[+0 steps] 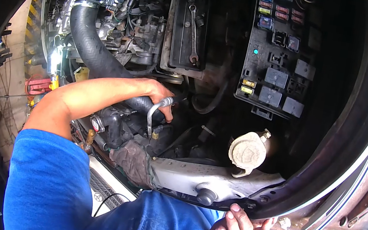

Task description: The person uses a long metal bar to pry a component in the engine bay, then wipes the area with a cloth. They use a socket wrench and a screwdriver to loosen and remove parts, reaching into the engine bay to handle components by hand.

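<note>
My left hand (163, 98) reaches down into the engine bay, behind a bent metal pipe (150, 118) with a ribbed fitting. Its fingers are curled, and whatever they hold is hidden by the pipe and the hand itself. A thick black hose (90, 45) runs beside the forearm. My right hand (238, 229) is at the black front edge of the bay, with fingers apart and bent, touching the edge and holding nothing visible.
A wrench (193, 34) lies in a black tray (176, 25). The fuse box (262, 62) is at the upper right. A cream-coloured cap (248, 151) stands above the pale metal crossbar (184, 175). A grey rag (131, 159) drapes over its left end. A bright lamp (54, 60) shines at left.
</note>
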`<state>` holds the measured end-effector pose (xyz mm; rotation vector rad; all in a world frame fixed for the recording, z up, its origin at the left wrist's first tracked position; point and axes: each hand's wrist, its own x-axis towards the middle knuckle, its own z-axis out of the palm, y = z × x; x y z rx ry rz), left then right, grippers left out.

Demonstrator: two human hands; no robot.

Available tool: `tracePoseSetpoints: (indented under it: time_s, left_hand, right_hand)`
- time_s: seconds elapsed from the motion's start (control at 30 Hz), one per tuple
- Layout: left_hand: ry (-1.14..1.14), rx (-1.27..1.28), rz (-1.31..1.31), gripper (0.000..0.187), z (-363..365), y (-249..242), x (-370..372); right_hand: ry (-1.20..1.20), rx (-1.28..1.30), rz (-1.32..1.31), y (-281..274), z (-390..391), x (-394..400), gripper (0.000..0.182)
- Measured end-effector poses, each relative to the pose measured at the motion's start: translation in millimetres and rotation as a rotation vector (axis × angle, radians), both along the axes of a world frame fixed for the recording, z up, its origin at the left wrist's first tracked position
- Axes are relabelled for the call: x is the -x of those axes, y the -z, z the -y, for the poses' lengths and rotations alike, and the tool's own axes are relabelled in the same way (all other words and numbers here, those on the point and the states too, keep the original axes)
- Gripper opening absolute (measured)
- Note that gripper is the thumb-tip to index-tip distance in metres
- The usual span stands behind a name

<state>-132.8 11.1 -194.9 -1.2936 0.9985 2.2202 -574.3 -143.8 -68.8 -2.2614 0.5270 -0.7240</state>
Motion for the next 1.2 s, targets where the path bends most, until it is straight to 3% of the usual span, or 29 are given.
tracePoseSetpoints:
  time_s: [0.43, 0.53, 0.63, 0.83, 0.93, 1.2]
  left_hand:
    - [0.111, 0.052, 0.268, 0.058, 17, -50, 10]
    - [0.032, 0.213, 0.302, 0.062, 14, -63, 6]
    - [0.128, 0.189, 0.365, 0.065, 32, -80, 5]
    - [0.075, 0.183, 0.346, 0.062, 18, -77, 6]
    - [0.194, 0.169, 0.395, 0.060, 24, -79, 6]
    - [0.187, 0.202, 0.404, 0.059, 15, -77, 5]
  right_hand:
    - [0.034, -0.002, -0.017, 2, -2, 4, 0.030]
    - [0.080, 0.016, 0.035, 8, -3, -3, 0.028]
    - [0.100, 0.038, 0.047, 5, 1, -9, 0.028]
    - [0.060, 0.015, 0.014, 1, 3, -11, 0.029]
    - [0.033, 0.013, -0.019, -2, 5, -9, 0.028]
    - [0.056, 0.010, -0.040, -4, 4, -11, 0.027]
